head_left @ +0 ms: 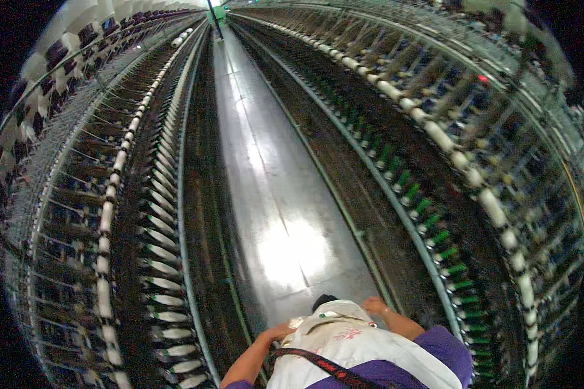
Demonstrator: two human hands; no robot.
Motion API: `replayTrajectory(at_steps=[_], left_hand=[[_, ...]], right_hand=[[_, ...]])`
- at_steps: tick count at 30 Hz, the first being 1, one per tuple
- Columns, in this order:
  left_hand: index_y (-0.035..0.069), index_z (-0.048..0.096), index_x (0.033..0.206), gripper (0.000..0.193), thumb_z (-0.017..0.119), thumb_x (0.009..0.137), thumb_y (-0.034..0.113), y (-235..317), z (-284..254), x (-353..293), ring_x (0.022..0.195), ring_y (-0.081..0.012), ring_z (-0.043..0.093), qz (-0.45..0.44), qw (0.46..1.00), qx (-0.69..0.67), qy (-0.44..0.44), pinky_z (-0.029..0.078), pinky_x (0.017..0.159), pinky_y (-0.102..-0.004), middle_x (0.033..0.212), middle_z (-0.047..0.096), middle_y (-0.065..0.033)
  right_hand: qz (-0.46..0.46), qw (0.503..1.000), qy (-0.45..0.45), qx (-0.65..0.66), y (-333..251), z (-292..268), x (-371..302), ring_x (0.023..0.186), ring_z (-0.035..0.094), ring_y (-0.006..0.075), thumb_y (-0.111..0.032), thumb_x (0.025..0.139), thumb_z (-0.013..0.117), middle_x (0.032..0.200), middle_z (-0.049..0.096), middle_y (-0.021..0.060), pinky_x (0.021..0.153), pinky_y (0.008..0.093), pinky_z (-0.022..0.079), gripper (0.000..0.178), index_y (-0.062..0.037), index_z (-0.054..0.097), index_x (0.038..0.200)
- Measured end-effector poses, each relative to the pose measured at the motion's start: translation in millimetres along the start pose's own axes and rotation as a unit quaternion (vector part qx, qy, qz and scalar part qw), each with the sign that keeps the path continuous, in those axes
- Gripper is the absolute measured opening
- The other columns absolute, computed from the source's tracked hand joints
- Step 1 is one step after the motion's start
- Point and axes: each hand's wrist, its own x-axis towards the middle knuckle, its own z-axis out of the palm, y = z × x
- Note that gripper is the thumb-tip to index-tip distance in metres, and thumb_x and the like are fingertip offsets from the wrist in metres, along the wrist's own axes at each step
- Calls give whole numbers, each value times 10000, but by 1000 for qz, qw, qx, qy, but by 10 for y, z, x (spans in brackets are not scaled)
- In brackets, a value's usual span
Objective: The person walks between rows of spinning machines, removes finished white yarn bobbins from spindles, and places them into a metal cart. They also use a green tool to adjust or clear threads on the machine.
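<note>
My left hand [280,331] is at the left side of the white apron [344,337] on my front. Its fingers are curled in against a small whitish bit [296,322], too blurred to name. Past the apron's right edge, my right hand [374,305] is held out low, fingers drawn together; anything inside it is hidden. A dark rounded shape [324,300] shows beyond the apron's front. Across the apron runs a dark strap with a red pattern [328,365].
Long spinning frames flank a shiny grey aisle floor [253,155]. White full bobbins [165,269] line the left machine; green bobbins [444,253] line the right. White rollers [104,262] run above them. A dark pole [214,19] stands far down the aisle.
</note>
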Motion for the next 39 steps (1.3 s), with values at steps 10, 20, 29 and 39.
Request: replayTrajectory(at_steps=[10,20,29,39], left_hand=[[-11,663,1142,248,626,919,91,623,-3163,521,930,-106,599,32,973,-185,133,487,852,-301,1017,705,-49],[121,518,1121,317,622,831,46,726,-5674,1878,724,-265,638,105,962,7,251,483,647,-400,748,612,-113],[229,425,1383,477,447,918,127,962,-8926,2926,1040,-349,582,185,889,353,226,459,823,-496,1132,592,-180],[112,461,1417,604,641,842,145,1068,-11222,4708,1293,-240,463,151,962,-170,-152,395,1057,-386,1327,549,-92]], right_hand=[[64,974,-178,-122,-68,-828,1858,614,630,305,-214,697,657,692,668,128,530,470,460,93,-135,699,673],[23,960,142,240,-2987,-3738,6866,560,518,156,-162,908,568,642,573,70,548,342,441,248,-27,583,700],[-86,991,76,69,-4372,-4945,8368,935,650,316,-256,801,734,968,693,144,844,430,508,325,-70,663,1058],[118,962,185,160,-3755,-5961,8530,833,655,307,-262,838,612,918,698,129,703,413,511,214,-54,660,840]])
